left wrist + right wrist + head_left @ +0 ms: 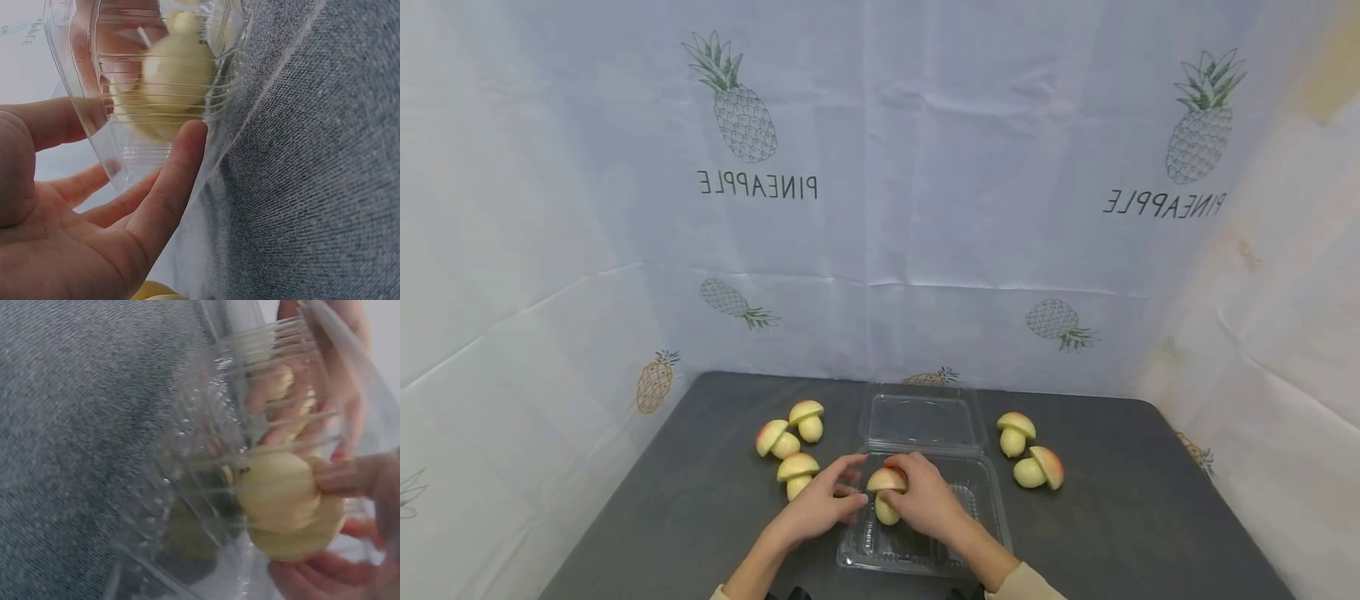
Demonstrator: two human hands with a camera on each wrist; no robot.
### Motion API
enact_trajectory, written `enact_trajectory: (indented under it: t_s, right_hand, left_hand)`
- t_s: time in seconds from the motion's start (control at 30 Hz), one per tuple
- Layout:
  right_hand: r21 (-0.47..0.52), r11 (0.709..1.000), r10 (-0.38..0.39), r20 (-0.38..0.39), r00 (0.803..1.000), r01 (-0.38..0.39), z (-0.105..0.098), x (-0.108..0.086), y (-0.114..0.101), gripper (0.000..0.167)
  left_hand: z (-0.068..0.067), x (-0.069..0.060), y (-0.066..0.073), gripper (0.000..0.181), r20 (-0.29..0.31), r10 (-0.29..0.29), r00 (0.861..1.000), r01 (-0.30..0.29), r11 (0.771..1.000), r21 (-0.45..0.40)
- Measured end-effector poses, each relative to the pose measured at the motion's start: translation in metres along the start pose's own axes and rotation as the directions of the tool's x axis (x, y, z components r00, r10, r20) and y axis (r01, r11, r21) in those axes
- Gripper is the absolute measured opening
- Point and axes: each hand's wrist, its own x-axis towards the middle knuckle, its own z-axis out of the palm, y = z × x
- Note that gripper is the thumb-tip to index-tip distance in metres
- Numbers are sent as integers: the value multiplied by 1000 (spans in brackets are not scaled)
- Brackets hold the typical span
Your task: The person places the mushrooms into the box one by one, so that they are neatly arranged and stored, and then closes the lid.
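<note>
A mushroom-shaped piece (887,511) with a pale yellow stem and a yellow cap tinged red is inside the left part of a clear plastic container (997,508). My right hand (931,500) holds it by thumb and fingers, cap toward the far side. My left hand (820,502) is at the container's left wall with its fingers spread. In the left wrist view, the left hand's fingers (181,150) reach along the outside of the clear wall, and the piece (178,72) shows through it. The right wrist view is blurred, with the held piece (278,490) behind ribbed plastic.
The container's hinged lid (921,417) lies back, away from me. Three similar mushroom-shaped pieces (806,421) lie left of the container, one close to my left hand. Two more (1017,433) lie on its right. A pineapple-print white curtain (925,208) surrounds the dark grey tabletop (1112,500).
</note>
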Motion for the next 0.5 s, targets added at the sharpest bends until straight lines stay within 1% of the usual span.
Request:
enact_trajectory:
  t_s: [0.27, 0.5]
  right_hand:
    - [-100, 995, 26, -53, 998, -31, 5, 3, -7, 40]
    - [-106, 993, 41, -50, 998, -47, 4, 3, -11, 42]
  left_hand:
    - [1, -1, 1, 64, -7, 9, 1000, -9, 1000, 20]
    - [1, -1, 1, 64, -12, 6, 1000, -6, 1000, 23]
